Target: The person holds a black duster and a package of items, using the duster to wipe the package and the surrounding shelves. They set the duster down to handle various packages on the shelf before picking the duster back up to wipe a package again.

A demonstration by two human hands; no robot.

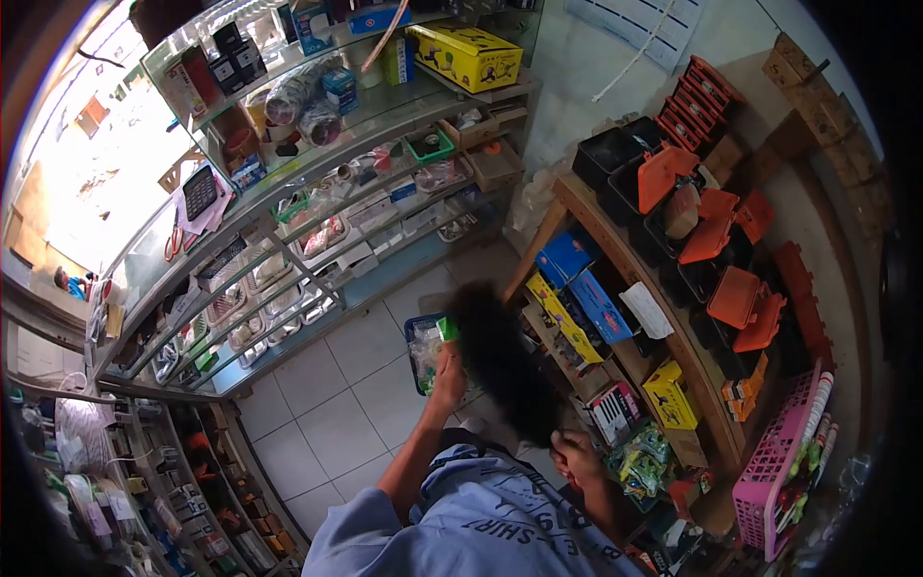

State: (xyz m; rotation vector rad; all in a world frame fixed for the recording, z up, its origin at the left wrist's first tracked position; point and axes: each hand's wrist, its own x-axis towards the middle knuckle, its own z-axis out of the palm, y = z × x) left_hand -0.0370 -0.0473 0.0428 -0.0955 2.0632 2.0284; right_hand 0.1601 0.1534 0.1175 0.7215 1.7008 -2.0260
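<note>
- The left hand (448,377) is reaching far forward to a blue plastic tray of clear packets (415,332), which is sitting low over the white tiled floor (336,404), just left of the person's dark hair.
- The fingers are lying against the tray's right edge, just below a small green packet (448,329). I cannot tell whether this grip is closing on the tray or only touching it.
- The right hand (575,452) is hanging nearer, right of the hair, its grip curling shut into a fist. Whether anything is inside it is not showing.
- Just right of both hands a slanting wooden shelf rack (615,252) is carrying blue cardboard boxes (596,306), yellow cardboard boxes (668,394) and, farther right, black plastic cases with orange lids (735,298).
- A pink plastic basket (769,471) is hanging at the rack's near right end.
- On the far left, a long glass display cabinet (288,255) is holding trays of small goods, with a large yellow carton (466,56) lying on its top shelf.
</note>
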